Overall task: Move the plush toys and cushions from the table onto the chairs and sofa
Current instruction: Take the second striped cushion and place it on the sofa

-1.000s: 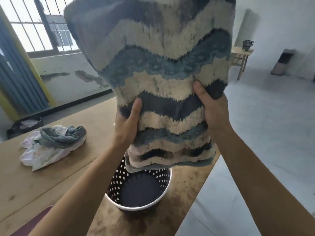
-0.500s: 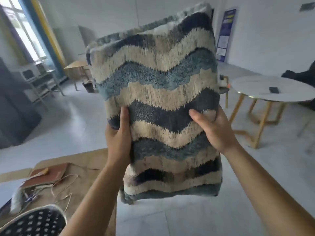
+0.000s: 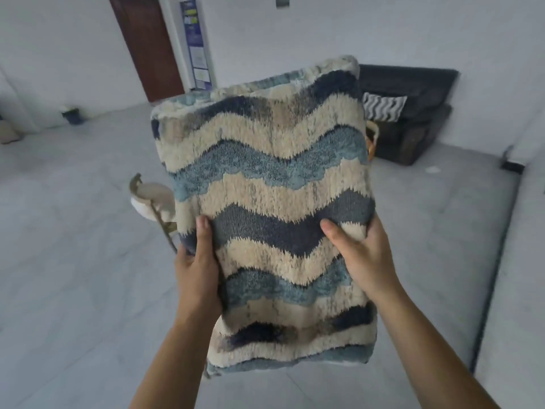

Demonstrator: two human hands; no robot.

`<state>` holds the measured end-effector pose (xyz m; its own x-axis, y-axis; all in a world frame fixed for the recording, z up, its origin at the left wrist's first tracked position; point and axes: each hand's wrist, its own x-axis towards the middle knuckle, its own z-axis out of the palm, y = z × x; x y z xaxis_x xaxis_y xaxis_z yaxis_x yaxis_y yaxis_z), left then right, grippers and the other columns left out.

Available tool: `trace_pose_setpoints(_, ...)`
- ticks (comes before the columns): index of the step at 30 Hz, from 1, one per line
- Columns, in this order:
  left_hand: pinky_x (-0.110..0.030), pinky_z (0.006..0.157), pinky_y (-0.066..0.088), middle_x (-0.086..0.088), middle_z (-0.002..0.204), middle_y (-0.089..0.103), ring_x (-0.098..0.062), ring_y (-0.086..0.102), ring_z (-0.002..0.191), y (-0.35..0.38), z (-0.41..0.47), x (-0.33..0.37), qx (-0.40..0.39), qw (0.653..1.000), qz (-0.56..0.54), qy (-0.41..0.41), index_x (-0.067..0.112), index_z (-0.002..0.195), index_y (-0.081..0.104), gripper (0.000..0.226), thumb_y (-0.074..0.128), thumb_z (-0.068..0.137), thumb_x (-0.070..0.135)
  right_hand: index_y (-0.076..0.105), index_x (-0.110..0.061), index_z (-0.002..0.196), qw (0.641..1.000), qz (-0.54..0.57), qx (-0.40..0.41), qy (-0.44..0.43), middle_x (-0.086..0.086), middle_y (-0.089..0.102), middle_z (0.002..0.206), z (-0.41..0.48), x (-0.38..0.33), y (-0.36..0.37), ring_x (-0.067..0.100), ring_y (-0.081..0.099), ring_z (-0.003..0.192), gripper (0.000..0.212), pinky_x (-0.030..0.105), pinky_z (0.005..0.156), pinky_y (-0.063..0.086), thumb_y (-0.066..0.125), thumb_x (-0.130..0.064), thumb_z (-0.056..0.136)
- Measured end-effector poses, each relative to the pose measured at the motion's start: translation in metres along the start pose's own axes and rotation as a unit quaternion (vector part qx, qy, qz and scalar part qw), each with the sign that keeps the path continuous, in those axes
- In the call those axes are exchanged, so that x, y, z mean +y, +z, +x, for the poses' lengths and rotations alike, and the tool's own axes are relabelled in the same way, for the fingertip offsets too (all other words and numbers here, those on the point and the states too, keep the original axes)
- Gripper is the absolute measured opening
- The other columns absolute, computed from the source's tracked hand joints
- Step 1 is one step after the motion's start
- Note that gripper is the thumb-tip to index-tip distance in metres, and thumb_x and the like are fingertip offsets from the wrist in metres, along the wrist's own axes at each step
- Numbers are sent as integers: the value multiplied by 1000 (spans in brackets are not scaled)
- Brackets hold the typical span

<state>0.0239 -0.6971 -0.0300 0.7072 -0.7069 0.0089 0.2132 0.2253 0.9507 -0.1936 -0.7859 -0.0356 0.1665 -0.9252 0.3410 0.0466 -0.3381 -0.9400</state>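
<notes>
A shaggy cushion (image 3: 271,184) with wavy cream, light blue and navy stripes fills the middle of the view, held upright in the air. My left hand (image 3: 197,267) grips its left edge, thumb on the front. On the right edge sits my right hand (image 3: 359,255), thumb pressed into a navy stripe. Far behind, a dark sofa (image 3: 413,113) stands against the white wall, with a black-and-white wavy cushion (image 3: 383,106) leaning on its seat. The table is out of view.
A white-seated chair (image 3: 152,199) with thin brass legs stands on the grey floor just left of the cushion. A brown door (image 3: 147,45) and a blue poster (image 3: 196,39) are on the far wall. A small dark bin (image 3: 72,115) sits at far left.
My view has swung away from the wooden table and past the round white table to face the sofa. Both hands keep the same grip on the cushion.
</notes>
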Motion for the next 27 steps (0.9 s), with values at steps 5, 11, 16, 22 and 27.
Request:
trace_pose_setpoints(5, -29, 64, 61, 5, 84, 79, -12, 77, 81, 107, 51, -53, -62, 998, 23, -15, 24, 100, 70, 26, 58, 96, 47, 59, -10, 125, 995, -3, 90, 52, -4, 76, 105, 63, 56, -67, 8, 73, 99, 47, 19, 80, 58, 76, -22, 83)
trace_pose_setpoints(11, -32, 64, 61, 0, 87, 78, -19, 76, 82, 216, 154, -141, -123, 990, 48, -53, 23, 99, 70, 29, 59, 91, 49, 62, -17, 124, 982, -36, 150, 112, -11, 76, 106, 169, 147, -113, 4, 72, 98, 46, 15, 79, 56, 79, -25, 82)
trace_pose_setpoints(16, -46, 69, 45, -13, 90, 62, -31, 55, 79, 328, 236, -186, -213, 966, 78, -126, 25, 91, 64, 48, 69, 79, 72, 65, -30, 118, 959, -65, 218, 169, -15, 76, 107, 262, 176, -175, 6, 71, 100, 49, 23, 83, 57, 79, -43, 73)
trace_pose_setpoints(22, -24, 53, 54, 3, 75, 76, -10, 71, 63, 523, 295, -244, -332, 922, 126, -153, 22, 97, 69, 35, 60, 86, 54, 64, -33, 112, 923, -75, 335, 171, -21, 76, 99, 366, 211, -291, 0, 72, 90, 42, 14, 73, 56, 77, -37, 73)
trace_pose_setpoints(27, -48, 87, 61, -6, 112, 78, -28, 74, 104, 690, 329, -319, -375, 901, 121, -179, 24, 122, 68, 57, 66, 77, 60, 65, -32, 115, 901, -63, 396, 163, -16, 77, 103, 460, 284, -406, 5, 73, 94, 43, 32, 84, 58, 76, -37, 74)
